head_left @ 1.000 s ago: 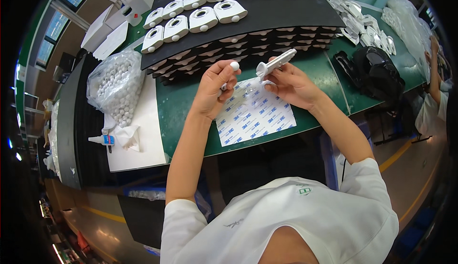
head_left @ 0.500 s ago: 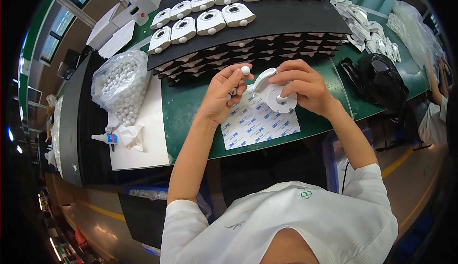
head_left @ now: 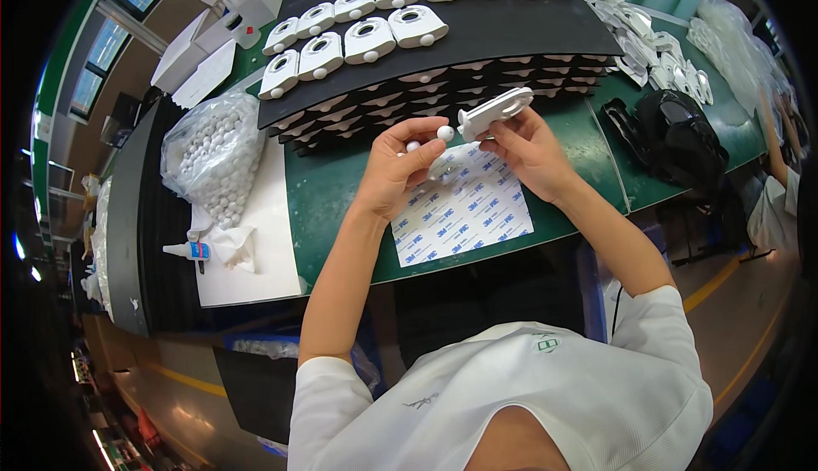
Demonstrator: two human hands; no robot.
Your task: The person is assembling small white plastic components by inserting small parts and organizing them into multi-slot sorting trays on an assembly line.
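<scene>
My left hand [head_left: 399, 169] is closed, pinching a small white ball [head_left: 445, 133] between thumb and forefinger. A second white ball [head_left: 413, 146] sits among its curled fingers. Close by on the right, my right hand [head_left: 535, 157] grips a white plastic housing [head_left: 494, 113], tilted so that its edge shows. The housing's narrow end points toward the pinched ball, with a small gap between them. Below both hands lies a white sheet with blue print [head_left: 464, 215] on the green table [head_left: 562, 207].
Behind my hands, stacked black boards [head_left: 511, 32] carry rows of white housings [head_left: 369, 41] with balls. At left are a bag of white balls [head_left: 217, 152] and a glue bottle [head_left: 187, 250]. Loose white parts [head_left: 656, 54] and a black bag [head_left: 682, 134] lie right.
My right hand has turned the housing from showing its round face to nearly edge-on, raising it slightly. The ball in my left hand has shifted slightly toward me and right.
</scene>
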